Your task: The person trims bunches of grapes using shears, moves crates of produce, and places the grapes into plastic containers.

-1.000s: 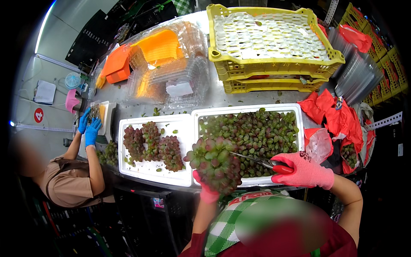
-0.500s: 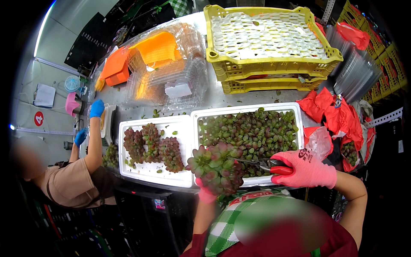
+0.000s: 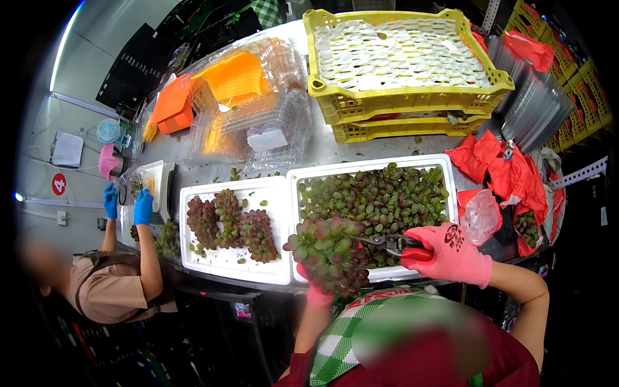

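In my left hand (image 3: 316, 290), in a pink glove, is a bunch of green and purple grapes (image 3: 332, 251); the fruit hides most of its fingers. My right hand (image 3: 445, 253), also gloved in pink, is closed round the red handles of small snips (image 3: 393, 242). Their blades point left and reach the bunch's right side; whether they cut a stem I cannot make out. Behind the hands, a white foam tray (image 3: 451, 193) holds many loose green and purple grapes (image 3: 380, 200). Several bunches (image 3: 222, 222) lie in the other white tray (image 3: 271, 271) to the left.
Yellow crates (image 3: 412, 103) with white padding stand stacked at the back. Clear plastic boxes (image 3: 258, 135) and orange packaging (image 3: 174, 109) lie back left. Red wrapping (image 3: 509, 174) sits at the right. A co-worker (image 3: 109, 277) in blue gloves works at the far left.
My right hand with the snips has shifted slightly left, closer to the bunch. The bunch has turned a little. The co-worker's hands have come down and closer together.
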### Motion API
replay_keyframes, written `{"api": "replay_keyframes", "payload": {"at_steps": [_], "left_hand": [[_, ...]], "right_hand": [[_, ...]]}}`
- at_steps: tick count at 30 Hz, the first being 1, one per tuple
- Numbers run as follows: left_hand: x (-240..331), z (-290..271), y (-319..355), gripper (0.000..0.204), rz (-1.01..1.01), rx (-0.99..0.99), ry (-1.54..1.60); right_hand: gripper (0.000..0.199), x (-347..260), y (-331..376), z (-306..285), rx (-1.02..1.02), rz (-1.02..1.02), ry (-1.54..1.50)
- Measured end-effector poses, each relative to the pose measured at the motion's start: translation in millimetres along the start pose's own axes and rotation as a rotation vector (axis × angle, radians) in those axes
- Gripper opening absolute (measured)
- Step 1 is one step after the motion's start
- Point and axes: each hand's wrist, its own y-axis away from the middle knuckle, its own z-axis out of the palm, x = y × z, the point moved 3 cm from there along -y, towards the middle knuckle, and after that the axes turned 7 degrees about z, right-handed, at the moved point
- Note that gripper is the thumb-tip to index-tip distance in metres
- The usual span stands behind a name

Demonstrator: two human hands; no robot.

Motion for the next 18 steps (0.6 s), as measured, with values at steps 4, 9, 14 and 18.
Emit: {"api": "replay_keyframes", "payload": {"at_steps": [4,9,14,18], "left_hand": [[-10.6,-16.7,3.0,0.059,-0.037,0.004,0.086],[-26.1,-24.1,13.5,0.068,-0.195,0.027,0.422],[-22.6,-18.3,11.9,0.072,-0.18,0.05,0.161],[-9.9,36.3,-3.2,0.07,-0.113,-0.036,-0.012]], "right_hand": [[0.048,4.2,2.6,2.9,-0.045,0.139,-0.207],[0.05,3.8,4.7,19.1,-0.244,0.43,-0.484],[0.051,12.7,-2.1,43.9,-0.2,0.38,-0.791],[0.048,6.2,-20.8,56.0,-0.05,0.331,-1.122]]}}
